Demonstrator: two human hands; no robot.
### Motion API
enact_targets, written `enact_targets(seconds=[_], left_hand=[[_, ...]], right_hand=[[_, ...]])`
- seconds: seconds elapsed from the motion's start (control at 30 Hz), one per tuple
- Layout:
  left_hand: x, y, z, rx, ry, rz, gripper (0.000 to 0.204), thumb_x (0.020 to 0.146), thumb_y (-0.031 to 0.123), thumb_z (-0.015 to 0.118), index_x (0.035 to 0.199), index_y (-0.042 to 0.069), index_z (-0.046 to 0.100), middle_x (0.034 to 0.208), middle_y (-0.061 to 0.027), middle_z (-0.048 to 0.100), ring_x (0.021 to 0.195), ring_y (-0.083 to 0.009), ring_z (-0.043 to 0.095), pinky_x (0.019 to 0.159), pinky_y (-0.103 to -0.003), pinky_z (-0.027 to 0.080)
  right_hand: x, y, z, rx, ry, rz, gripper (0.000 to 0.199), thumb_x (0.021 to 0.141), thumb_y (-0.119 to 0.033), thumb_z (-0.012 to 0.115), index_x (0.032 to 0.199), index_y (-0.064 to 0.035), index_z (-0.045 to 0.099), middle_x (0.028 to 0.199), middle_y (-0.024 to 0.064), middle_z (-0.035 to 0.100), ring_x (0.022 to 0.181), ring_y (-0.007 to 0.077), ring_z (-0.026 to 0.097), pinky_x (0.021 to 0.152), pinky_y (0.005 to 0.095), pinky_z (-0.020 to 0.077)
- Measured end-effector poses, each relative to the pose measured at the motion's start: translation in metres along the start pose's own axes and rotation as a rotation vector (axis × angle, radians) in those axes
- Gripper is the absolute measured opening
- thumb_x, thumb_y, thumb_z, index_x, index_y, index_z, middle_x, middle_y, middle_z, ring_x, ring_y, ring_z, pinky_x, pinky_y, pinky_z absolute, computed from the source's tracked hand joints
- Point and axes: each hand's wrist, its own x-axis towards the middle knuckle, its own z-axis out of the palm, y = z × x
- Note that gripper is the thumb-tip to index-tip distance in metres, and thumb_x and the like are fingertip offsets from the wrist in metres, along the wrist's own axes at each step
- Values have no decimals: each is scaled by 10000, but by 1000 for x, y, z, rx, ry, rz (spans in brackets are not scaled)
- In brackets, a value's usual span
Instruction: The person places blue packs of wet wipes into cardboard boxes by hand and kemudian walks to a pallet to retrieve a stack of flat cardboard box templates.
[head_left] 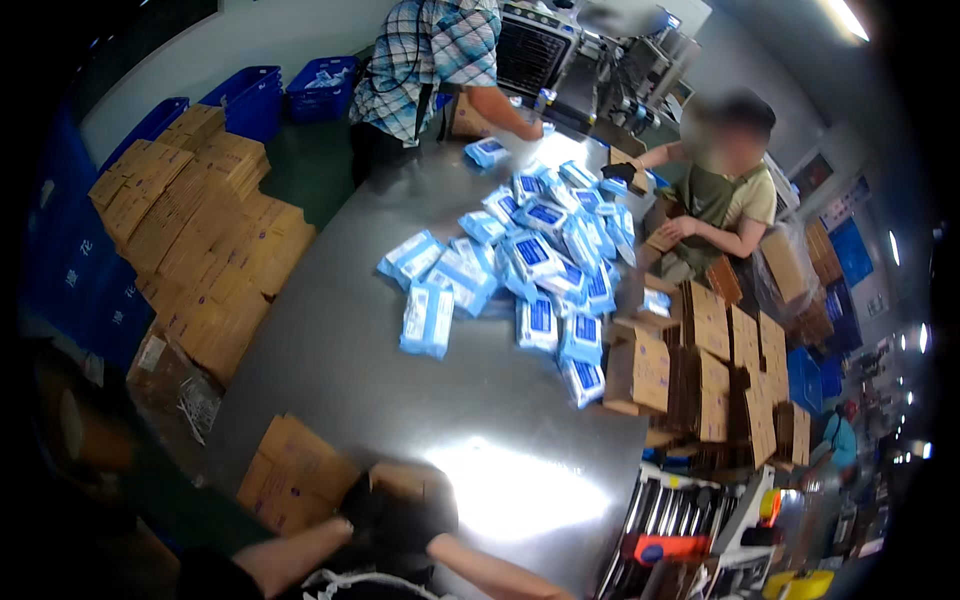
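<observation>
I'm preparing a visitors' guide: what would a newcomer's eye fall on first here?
Probably the heap of light-blue plastic packs on the shiny grey metal table, right of centre. Then the tall pile of brown cardboard at the left, beyond the table's edge. Low in the picture, the black-gloved left hand and right hand are at a brown cardboard box.
</observation>
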Motion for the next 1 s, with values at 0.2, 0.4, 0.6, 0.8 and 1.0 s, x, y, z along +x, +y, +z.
enact_targets(seconds=[0.2,0.4,0.6,0.8,1.0], left_hand=[[-13,1,0,172,156,-100,367,893,174,494,1221,10,486,1151,-195,572,1099,-310,548,945,-385,437],[3,20,-23,295,163,-196,386,891,196,502,1233,17,482,1162,-195,569,1109,-311,544,950,-382,435],[9,14,-31,330,183,-197,406,889,217,510,1246,24,478,1172,-195,566,1119,-311,540,955,-379,434],[-3,14,-39,345,211,-131,426,888,239,518,1258,32,475,1182,-195,563,1129,-311,536,960,-377,432],[0,14,-34,388,170,-139,447,886,260,526,1270,39,471,1192,-195,560,1139,-312,532,965,-374,431]], right_hand=[[255,198,-151,-674,505,303,346,907,-193,471,1199,-28,560,1172,292,538,1086,419,529,931,555,378],[391,382,-140,-930,492,978,561,968,-201,442,1466,-351,232,1535,258,85,1383,529,-10,1048,714,0],[381,394,-192,-752,462,935,721,830,-259,593,1461,-304,247,1306,246,420,1198,444,379,928,594,279],[246,392,-316,-680,76,813,705,666,-336,739,1315,-204,496,1150,144,642,1053,334,619,887,426,497],[199,384,-251,-866,149,570,390,706,-336,699,1035,-152,601,983,156,619,902,325,635,731,493,507]])
